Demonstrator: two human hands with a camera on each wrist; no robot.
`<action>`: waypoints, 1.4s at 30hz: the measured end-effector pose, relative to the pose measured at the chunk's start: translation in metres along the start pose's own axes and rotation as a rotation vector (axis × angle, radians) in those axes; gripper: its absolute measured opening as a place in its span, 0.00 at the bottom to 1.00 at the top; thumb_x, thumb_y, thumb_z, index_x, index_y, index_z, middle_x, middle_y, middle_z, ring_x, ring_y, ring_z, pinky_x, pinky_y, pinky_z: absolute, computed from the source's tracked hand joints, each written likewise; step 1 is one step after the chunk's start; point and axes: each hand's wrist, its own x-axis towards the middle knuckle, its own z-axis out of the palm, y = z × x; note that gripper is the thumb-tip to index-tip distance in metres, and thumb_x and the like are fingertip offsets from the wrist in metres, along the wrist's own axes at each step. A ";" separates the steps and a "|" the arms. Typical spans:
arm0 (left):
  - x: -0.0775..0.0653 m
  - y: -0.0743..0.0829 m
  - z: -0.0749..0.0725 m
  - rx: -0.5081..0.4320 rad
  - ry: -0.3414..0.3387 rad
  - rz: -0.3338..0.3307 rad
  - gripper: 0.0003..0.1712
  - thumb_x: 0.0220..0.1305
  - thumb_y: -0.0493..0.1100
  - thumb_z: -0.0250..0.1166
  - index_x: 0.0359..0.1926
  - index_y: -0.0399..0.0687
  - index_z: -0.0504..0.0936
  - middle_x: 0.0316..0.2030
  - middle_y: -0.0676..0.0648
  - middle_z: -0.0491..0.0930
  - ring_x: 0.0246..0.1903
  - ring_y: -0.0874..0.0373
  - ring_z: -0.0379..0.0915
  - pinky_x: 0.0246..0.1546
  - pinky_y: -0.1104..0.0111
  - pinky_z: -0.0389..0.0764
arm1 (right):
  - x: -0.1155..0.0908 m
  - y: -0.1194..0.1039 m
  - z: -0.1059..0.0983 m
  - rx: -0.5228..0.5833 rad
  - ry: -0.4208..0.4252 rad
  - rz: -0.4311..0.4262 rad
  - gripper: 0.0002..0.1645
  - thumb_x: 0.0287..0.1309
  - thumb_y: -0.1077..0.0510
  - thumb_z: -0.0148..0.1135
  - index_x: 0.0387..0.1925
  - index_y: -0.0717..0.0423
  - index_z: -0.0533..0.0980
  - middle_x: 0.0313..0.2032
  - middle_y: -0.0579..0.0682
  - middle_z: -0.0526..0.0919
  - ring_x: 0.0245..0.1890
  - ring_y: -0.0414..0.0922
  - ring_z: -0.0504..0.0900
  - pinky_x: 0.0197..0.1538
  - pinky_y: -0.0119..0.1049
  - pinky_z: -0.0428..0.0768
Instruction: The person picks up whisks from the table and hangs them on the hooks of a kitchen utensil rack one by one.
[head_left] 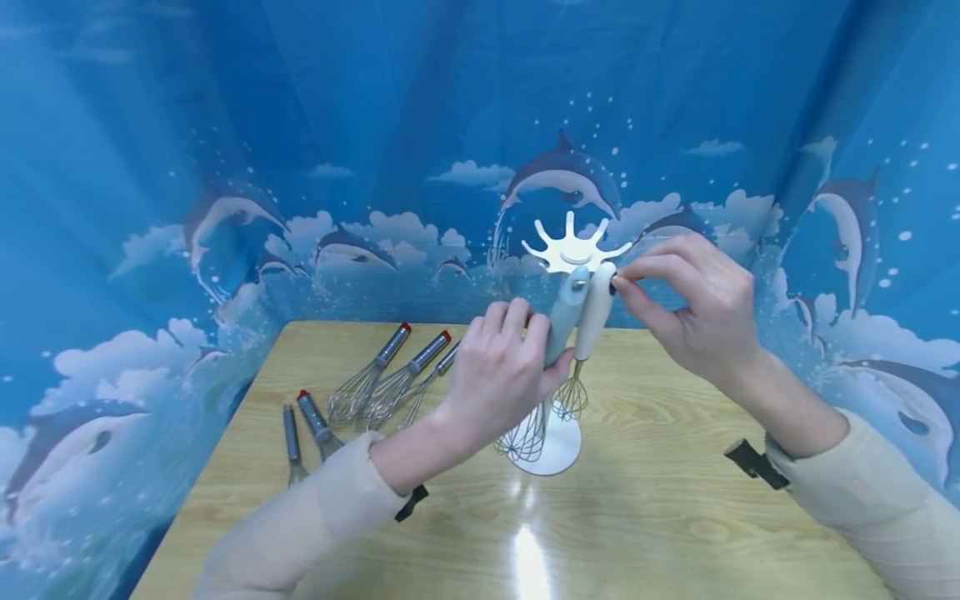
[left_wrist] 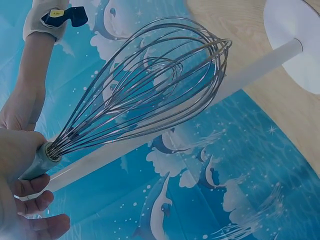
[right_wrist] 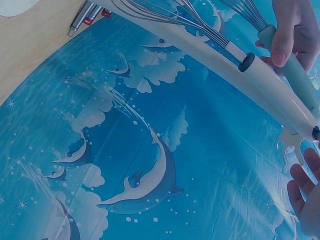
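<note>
My left hand (head_left: pixel 501 358) grips a whisk with a pale blue handle (head_left: pixel 564 321), its handle end up beside the hooks of a white stand (head_left: pixel 576 250). In the left wrist view the wire loops of this blue-handled whisk (left_wrist: pixel 150 85) lie in front of the stand's pole. My right hand (head_left: pixel 693 304) pinches the dark end of a white-handled whisk (head_left: pixel 596 312) between thumb and forefinger, just under the hooks. Both whisks point wires down, side by side. The right wrist view shows the white handle (right_wrist: pixel 280 92) running close along the pole (right_wrist: pixel 215 65).
Several metal-handled whisks (head_left: pixel 382 354), some with red ends, lie on the left of the wooden table (head_left: pixel 675 500). The stand's round white base (head_left: pixel 551 450) rests mid-table. A blue dolphin-print curtain (head_left: pixel 420 100) rises behind the table and at both sides.
</note>
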 end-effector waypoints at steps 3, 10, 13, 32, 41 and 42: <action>0.000 0.001 0.001 -0.037 -0.009 -0.010 0.24 0.64 0.63 0.70 0.36 0.47 0.84 0.34 0.48 0.84 0.32 0.54 0.81 0.29 0.69 0.82 | 0.000 0.000 0.000 0.000 -0.006 0.000 0.30 0.74 0.40 0.62 0.32 0.64 0.84 0.27 0.59 0.85 0.31 0.55 0.81 0.55 0.15 0.71; 0.000 0.003 0.007 -0.127 -0.014 -0.049 0.22 0.64 0.62 0.71 0.37 0.47 0.83 0.34 0.47 0.84 0.31 0.55 0.79 0.28 0.70 0.80 | 0.001 0.000 -0.001 0.003 -0.016 -0.001 0.29 0.74 0.41 0.62 0.32 0.64 0.84 0.28 0.59 0.86 0.31 0.54 0.81 0.55 0.15 0.71; 0.000 0.004 0.008 -0.134 -0.009 -0.053 0.22 0.63 0.61 0.71 0.37 0.47 0.83 0.34 0.47 0.84 0.31 0.55 0.79 0.27 0.70 0.80 | 0.001 0.000 -0.001 0.001 -0.019 0.001 0.29 0.74 0.41 0.62 0.32 0.64 0.84 0.28 0.59 0.86 0.32 0.54 0.81 0.55 0.15 0.71; -0.002 -0.001 0.007 -0.114 0.001 -0.027 0.28 0.61 0.68 0.70 0.37 0.48 0.84 0.34 0.48 0.86 0.32 0.54 0.80 0.28 0.68 0.81 | 0.001 0.000 -0.001 -0.004 -0.018 -0.003 0.29 0.74 0.41 0.62 0.32 0.64 0.84 0.28 0.59 0.86 0.32 0.55 0.82 0.55 0.15 0.71; -0.010 -0.012 0.004 -0.093 0.017 -0.023 0.31 0.59 0.71 0.71 0.39 0.48 0.85 0.36 0.49 0.87 0.36 0.52 0.83 0.32 0.66 0.85 | 0.000 0.000 -0.001 -0.003 -0.019 -0.001 0.29 0.74 0.41 0.62 0.32 0.64 0.84 0.28 0.59 0.86 0.32 0.55 0.82 0.55 0.15 0.71; -0.011 -0.014 0.004 -0.089 0.015 -0.019 0.31 0.59 0.71 0.71 0.39 0.48 0.85 0.36 0.48 0.87 0.36 0.52 0.83 0.32 0.66 0.85 | 0.000 0.000 -0.001 -0.003 -0.018 -0.001 0.29 0.74 0.41 0.62 0.32 0.64 0.84 0.28 0.59 0.86 0.32 0.55 0.82 0.55 0.15 0.71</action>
